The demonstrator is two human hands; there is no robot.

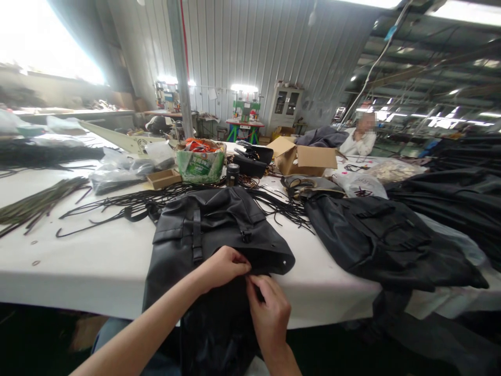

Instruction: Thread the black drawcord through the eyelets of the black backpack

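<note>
1. Rear wall [250, 47]: grey corrugated metal sheeting; a steel column [180, 62] stands before it.
2. Window [43, 36], left: strong daylight glare.
3. Cabinet [287, 104]: pale, glass-fronted, against the wall.
4. Worktable [97, 261]: white surface.
5. Ceiling lights [442, 122]: rows, right.

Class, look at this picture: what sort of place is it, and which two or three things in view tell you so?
Most likely a bag-making workshop or factory floor. Unfinished black bags lie along a long white worktable, loose black cords are strewn across it, and a green machine stands by the corrugated metal wall.
</note>
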